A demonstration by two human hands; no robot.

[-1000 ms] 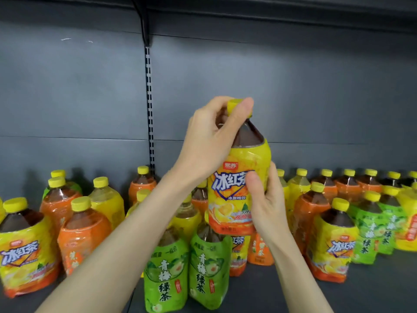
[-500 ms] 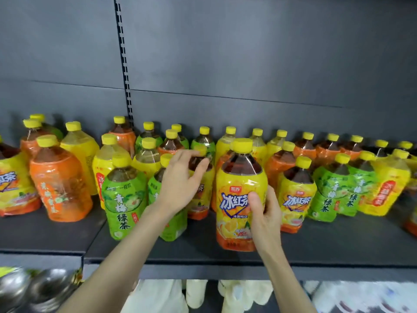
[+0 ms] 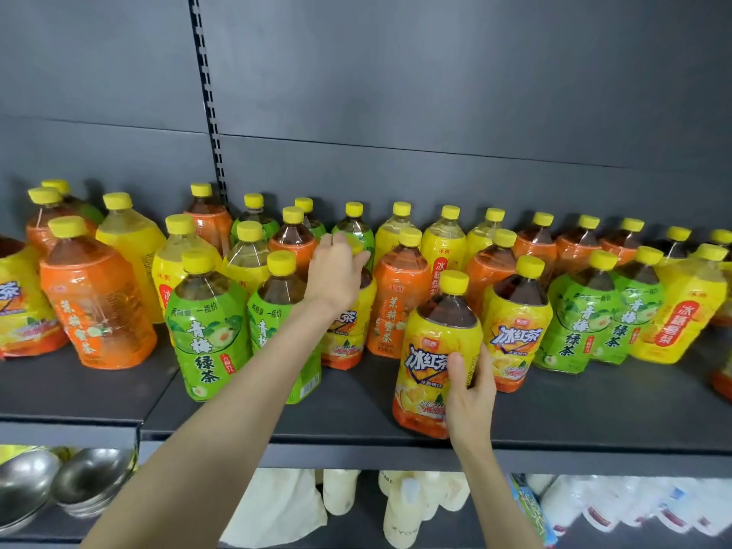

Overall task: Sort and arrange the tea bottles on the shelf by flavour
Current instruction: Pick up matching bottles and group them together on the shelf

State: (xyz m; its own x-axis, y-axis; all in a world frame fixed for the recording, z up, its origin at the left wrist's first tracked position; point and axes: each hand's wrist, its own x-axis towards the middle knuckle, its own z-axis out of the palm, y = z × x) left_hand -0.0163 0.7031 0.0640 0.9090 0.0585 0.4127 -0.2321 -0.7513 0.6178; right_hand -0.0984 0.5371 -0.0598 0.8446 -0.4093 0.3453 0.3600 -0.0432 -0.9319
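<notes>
Since the earlier frame, the left hand (image 3: pixel 336 273) has reached deeper into the rows and now rests, fingers loosely spread, over the top of a yellow-labelled bottle (image 3: pixel 348 334) at frame centre; whether it grips cannot be told. Right hand (image 3: pixel 469 394) is clamped on the iced red tea bottle (image 3: pixel 433 350), which stands upright at the front of the dark shelf (image 3: pixel 356 414), lower centre-right. Green tea bottles (image 3: pixel 208 330) stand left of centre.
</notes>
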